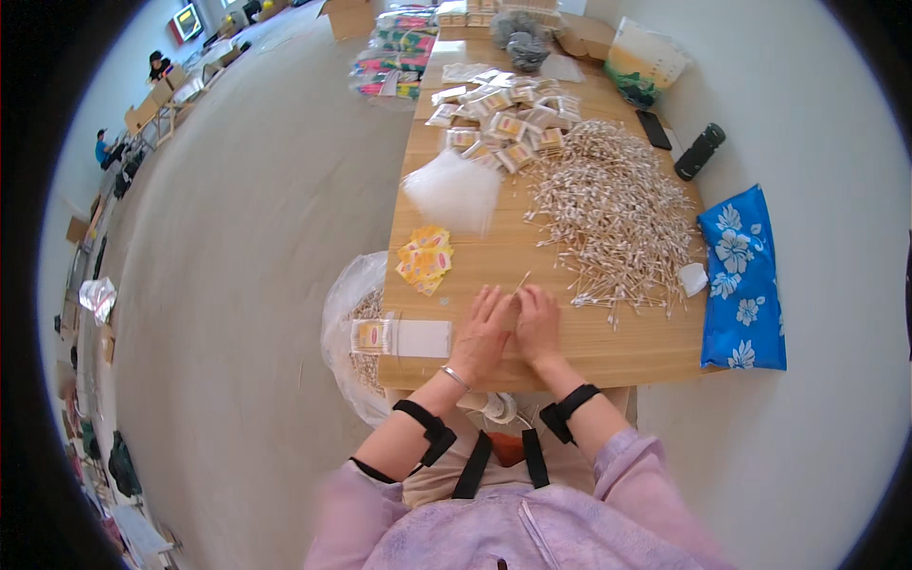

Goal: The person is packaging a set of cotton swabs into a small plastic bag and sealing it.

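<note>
A large heap of white-tipped cotton swabs [617, 204] lay loose across the right half of a wood-topped desk [617, 351]. On the near left side of the heap, a person in a lilac top worked with bare hands. The left hand [482, 332] lay low over the desk, fingers pointing away from the body; the right hand [539, 328] was just beside it, fingers bent. The two hands were nearly together, and a thin stick, apparently a single swab [522, 280], poked up at the right fingertips. Whether either hand was clamped on anything could not be told, since the palms were hidden.

Left of the heap were a stack of clear plastic bags [454, 193] and, nearer than the stack, some fanned yellow printed cards [425, 259]. Farther to the near left of the heap, a white rectangular block [423, 338] sat at the desk's edge, with a small swab packet [371, 336] at its left end. Filled packets [499, 114] were piled at the heap's far left. To its right lay a blue pouch with white flowers [743, 275].
</note>
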`<state>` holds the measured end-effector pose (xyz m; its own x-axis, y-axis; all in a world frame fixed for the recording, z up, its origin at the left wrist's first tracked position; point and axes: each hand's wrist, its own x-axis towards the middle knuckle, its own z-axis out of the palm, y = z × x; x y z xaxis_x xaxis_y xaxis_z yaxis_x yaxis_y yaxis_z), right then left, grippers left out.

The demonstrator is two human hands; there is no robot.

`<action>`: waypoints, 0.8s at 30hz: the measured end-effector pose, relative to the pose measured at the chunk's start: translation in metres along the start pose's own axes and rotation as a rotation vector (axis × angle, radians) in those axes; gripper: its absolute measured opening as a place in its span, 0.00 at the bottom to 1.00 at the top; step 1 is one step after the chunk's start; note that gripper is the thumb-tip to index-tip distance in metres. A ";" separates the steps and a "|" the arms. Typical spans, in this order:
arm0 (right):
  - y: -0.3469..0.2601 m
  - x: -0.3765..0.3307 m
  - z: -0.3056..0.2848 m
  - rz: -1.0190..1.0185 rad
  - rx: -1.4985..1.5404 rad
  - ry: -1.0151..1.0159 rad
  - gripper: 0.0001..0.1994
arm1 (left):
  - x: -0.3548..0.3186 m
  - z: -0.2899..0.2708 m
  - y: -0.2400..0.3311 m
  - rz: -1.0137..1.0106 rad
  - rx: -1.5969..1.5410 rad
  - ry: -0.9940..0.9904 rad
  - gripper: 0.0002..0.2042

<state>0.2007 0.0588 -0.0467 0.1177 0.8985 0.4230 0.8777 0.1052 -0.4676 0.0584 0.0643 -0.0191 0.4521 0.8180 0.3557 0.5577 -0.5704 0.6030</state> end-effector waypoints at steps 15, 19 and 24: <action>0.085 -0.008 -0.086 0.483 -0.147 0.160 0.15 | 0.015 0.044 0.006 0.075 -0.142 0.120 0.07; 0.079 0.000 -0.064 0.369 -0.070 0.107 0.12 | 0.013 0.042 0.011 0.134 -0.112 0.034 0.07; 0.043 0.017 -0.029 0.148 0.125 -0.031 0.09 | 0.010 0.037 0.016 0.202 -0.124 0.011 0.08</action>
<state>0.2540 0.0661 -0.0370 0.2254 0.9205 0.3191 0.7868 0.0211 -0.6168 0.0978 0.0603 -0.0322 0.5379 0.6891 0.4856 0.3665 -0.7099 0.6014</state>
